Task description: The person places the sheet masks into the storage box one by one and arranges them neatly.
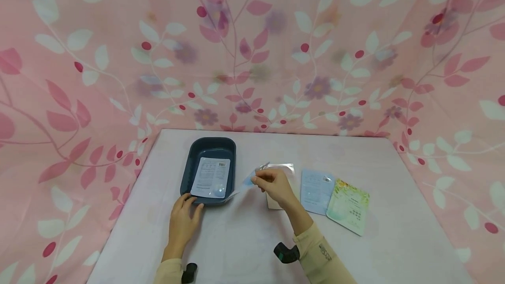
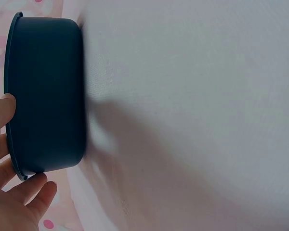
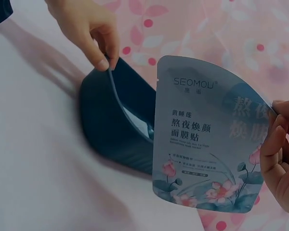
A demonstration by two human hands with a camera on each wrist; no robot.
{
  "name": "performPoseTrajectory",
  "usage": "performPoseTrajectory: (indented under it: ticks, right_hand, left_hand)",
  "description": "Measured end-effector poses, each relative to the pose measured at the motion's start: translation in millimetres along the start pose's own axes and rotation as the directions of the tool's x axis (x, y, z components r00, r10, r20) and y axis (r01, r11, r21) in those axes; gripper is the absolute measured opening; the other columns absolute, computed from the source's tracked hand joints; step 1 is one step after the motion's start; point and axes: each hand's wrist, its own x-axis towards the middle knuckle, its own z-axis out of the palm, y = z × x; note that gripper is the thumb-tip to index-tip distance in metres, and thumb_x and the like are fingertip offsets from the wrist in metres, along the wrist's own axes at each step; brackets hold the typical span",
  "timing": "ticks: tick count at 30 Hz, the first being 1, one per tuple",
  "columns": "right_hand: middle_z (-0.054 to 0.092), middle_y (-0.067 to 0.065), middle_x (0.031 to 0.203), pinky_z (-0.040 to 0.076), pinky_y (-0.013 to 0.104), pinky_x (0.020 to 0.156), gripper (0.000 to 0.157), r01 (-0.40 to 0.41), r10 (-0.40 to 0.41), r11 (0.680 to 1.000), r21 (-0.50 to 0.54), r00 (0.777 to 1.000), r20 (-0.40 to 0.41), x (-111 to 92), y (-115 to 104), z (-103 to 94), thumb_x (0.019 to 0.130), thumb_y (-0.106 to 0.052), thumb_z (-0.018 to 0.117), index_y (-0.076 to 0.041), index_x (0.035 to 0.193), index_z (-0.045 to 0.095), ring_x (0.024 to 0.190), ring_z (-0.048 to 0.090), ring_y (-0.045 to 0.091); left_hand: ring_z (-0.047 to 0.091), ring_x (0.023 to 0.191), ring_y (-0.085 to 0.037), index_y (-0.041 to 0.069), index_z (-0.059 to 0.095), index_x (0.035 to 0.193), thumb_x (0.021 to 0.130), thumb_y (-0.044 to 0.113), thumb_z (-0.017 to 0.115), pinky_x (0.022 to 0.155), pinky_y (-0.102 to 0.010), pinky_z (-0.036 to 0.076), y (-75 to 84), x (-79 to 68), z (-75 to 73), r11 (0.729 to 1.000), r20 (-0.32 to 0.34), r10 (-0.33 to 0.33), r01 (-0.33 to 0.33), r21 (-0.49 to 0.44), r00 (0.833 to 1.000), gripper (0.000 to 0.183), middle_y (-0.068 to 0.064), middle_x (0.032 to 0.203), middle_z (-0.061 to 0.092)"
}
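Observation:
My right hand [image 1: 276, 185] pinches a face mask packet [image 3: 207, 144] by its edge, between thumb and fingers. Lotus flowers and lettering cover the side seen in the right wrist view; in the head view the packet appears nearly edge-on, beside the tray's near right corner. A dark blue rectangular tray [image 1: 213, 146] stands on the table's left part, with a pale printed packet [image 1: 210, 178] lying inside. My left hand [image 1: 184, 222] grips the tray's near rim, thumb and fingers at the edge, as the left wrist view [image 2: 48, 96] of the tray's outer wall also shows.
Right of the tray, a beige packet with a silvery top [image 1: 287, 169] lies partly behind my right hand. Beside it are a light blue packet [image 1: 315, 191] and a green packet [image 1: 348, 206], overlapping at their edges. Floral cloth [image 1: 252, 56] hangs behind the white table [image 1: 394, 231].

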Motion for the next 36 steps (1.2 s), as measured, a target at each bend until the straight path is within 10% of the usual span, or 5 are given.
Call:
performPoseTrajectory:
  ticks: [7,36]
  right_hand:
    - [0.056,0.006,0.07,0.047,0.025,0.058,0.016,-0.001,0.001,1.0,-0.003,1.0,0.012,2,-29,1.7,0.088,0.002,0.061,0.016,0.096,0.064,0.06,0.05,0.018]
    - [0.061,0.016,0.077,0.046,0.021,0.054,0.017,0.085,-0.084,0.996,-0.006,0.993,0.081,44,-29,24.8,0.087,-0.001,0.064,0.013,0.098,0.066,0.058,0.048,0.012]
  left_hand:
    - [0.053,0.107,-0.043,-0.01,0.065,0.098,0.075,0.006,0.078,0.091,-0.055,0.043,-1.1,-0.3,0.0,1.0,0.007,-0.009,0.009,0.005,1.0,0.031,-0.027,0.112,0.058]
    - [0.053,0.108,-0.042,-0.01,0.065,0.098,0.075,0.006,0.078,0.091,-0.054,0.043,0.3,-0.5,-0.2,1.0,0.004,-0.01,0.01,0.005,1.0,0.031,-0.027,0.113,0.057]
